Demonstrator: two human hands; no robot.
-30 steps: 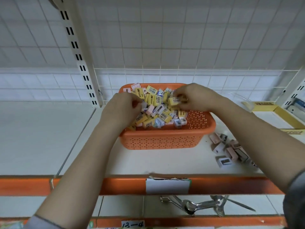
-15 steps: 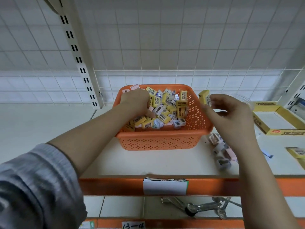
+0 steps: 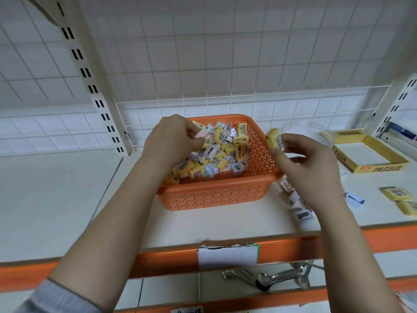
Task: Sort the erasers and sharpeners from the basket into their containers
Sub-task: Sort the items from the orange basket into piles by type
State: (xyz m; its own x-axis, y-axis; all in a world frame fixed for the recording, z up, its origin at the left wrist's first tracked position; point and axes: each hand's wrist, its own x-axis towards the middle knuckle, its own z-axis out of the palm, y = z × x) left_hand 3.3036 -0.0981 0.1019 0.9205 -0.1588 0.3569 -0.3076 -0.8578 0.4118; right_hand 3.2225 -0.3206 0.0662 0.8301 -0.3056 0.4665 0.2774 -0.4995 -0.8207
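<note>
One head-worn view looks forward and down from above the person's forearms, close over the shelf (image 3: 225, 224). The basket (image 3: 216, 195) sits centre frame, the grid back wall (image 3: 225, 53) fills the top, and a lower shelf shows at the bottom edge.

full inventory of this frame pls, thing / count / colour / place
basket: 1, orange, shelf centre
erasers and sharpeners: many, mostly yellow and white, heaped in basket
yellow eraser: 1, in right hand's grip, beside basket rim
pink eraser: 1, in left hand's grip, over basket
sharpeners: several, pink and white, shelf right of basket
clear container: 1, behind right hand
yellow box: 1, open, far right
loose yellow erasers: 2, right edge
metal spoons: several, lower shelf
left hand: 1, over basket
right hand: 1, right of basket
</note>
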